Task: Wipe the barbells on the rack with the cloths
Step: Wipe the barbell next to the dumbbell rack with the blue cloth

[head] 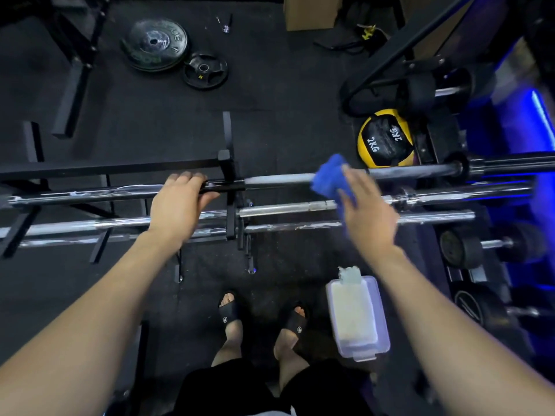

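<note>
Several steel barbells lie across a low black rack (229,175), running left to right. My left hand (177,205) grips the top barbell (279,178) just left of the rack's upright. My right hand (366,211) holds a blue cloth (329,178) that is wrapped over the same top barbell, right of the upright. Lower barbells (285,208) sit beneath my hands, with white smears on some of them.
A clear plastic tub (357,319) with pale wipes stands on the black floor by my right foot. A yellow 2 kg ball (384,139) lies behind the rack. Weight plates (156,43) lie at far left, dumbbells (492,244) at right.
</note>
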